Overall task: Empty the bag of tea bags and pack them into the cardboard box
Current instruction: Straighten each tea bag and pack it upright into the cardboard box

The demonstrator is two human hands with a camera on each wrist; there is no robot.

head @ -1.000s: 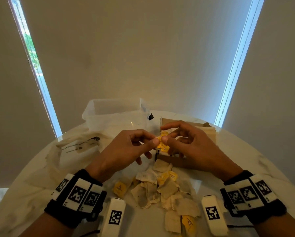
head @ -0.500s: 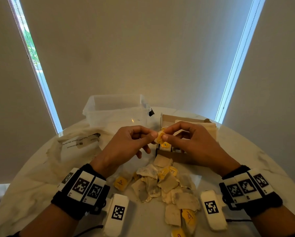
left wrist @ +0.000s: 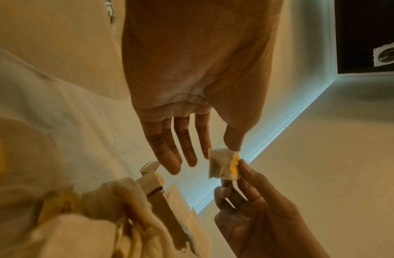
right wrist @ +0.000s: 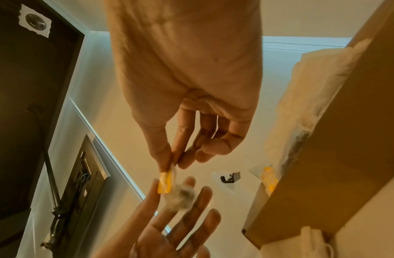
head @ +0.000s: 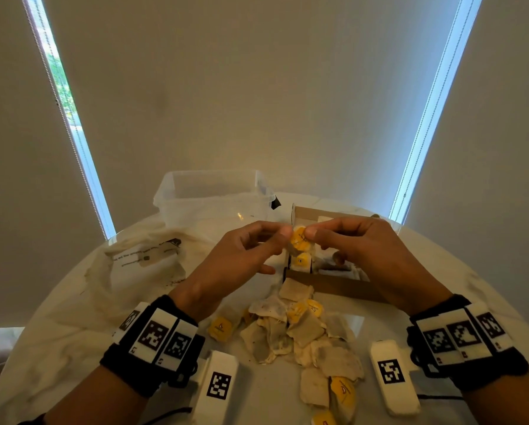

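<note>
Raised both hands slightly; tea bag now above cardboard box. Left hand and right hand both pinch it. Light, soft, tears easily, so I'd hold the yellow tag.

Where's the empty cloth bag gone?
In the head view, the cloth bag lies flat on the table's left side, beside the left hand, in front of the clear plastic tub.

A round white marble-look table carries a loose heap of beige paper tea bags with yellow tags beneath the fingers, an open brown cardboard box under them, a crumpled cream cloth bag to their left, and a clear plastic tub beyond.
</note>
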